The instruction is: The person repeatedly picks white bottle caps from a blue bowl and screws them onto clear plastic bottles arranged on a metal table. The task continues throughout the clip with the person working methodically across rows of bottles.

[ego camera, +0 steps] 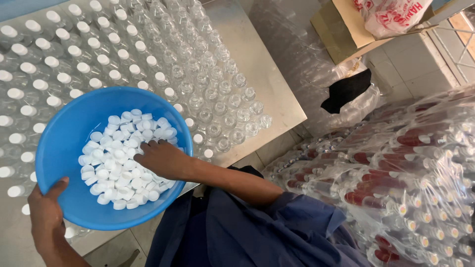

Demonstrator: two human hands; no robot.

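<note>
A round blue plastic bowl (pixel 64 143) holds a loose heap of small white bottle caps (pixel 118 163), piled mostly toward its right half, with bare blue showing on the left. The bowl hangs over the near edge of a steel desk (pixel 257 74) crowded with rows of clear plastic bottles (pixel 198 64); those on the left already wear white caps, those on the right stand open. Right of the desk, on a tiled floor, lie shrink-wrapped packs of bottles (pixel 415 163), with a cardboard box (pixel 346 29) behind them. The left hand (pixel 47 207) grips the bowl's near rim, thumb curled over the edge. The right hand (pixel 161 158) reaches in from the right, fingers spread downward onto the caps; whether it grips any, I cannot tell.
</note>
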